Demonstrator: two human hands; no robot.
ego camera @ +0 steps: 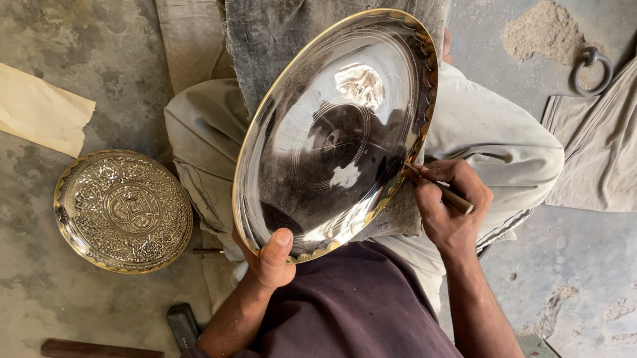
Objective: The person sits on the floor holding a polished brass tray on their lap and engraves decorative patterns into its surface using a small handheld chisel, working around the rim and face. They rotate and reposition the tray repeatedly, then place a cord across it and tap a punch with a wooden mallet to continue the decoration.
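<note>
Brass tray [336,130] is resting tilted on the lap, left hand [272,260] gripping its rim, right hand [445,195] pinching a tool [442,191] against its edge; an engraved plate [124,210] is lying beside tan paper [36,107].

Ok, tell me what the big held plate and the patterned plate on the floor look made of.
Held plate: probably brass, polished; mirror-like reflections, golden scalloped rim. Patterned plate: likely brass as well, yellowish metal sheen, surface covered in raised ornament, duller in the recesses.

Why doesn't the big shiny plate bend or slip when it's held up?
The shiny plate looks like stiff metal, so it probably holds its shape. Its polished surface may be slippery, so the left hand pinches the rim. Propped tilted on the lap, it could tip if let go.
</note>
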